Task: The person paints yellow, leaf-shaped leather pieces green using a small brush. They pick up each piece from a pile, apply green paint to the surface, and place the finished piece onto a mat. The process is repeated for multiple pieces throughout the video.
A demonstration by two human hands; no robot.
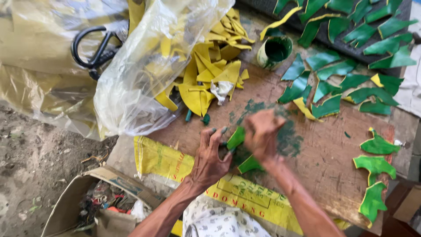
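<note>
The left hand [209, 153] is pressing down on a green cut-out piece [237, 137], with its fingers bent over the piece's edge and green paint on the fingertips. The right hand [262, 134] is looking blurry just beside it, curled over the same piece; I cannot tell what it is gripping. A second green piece [250, 164] is peeking out under the two hands. Both hands are resting on a brown board [324, 153], right next to a dark green paint smear [287, 136]. Farther out, more painted green pieces [342, 83] are lying across the board's far side, and three bright green ones [375, 164] are sitting near its right edge. A small paint pot [275, 50] is standing above the hands. Yellow pieces [210, 72] are spilling out beside a clear plastic bag [140, 74]. A cardboard box [96, 206] is sitting low on the left.
</note>
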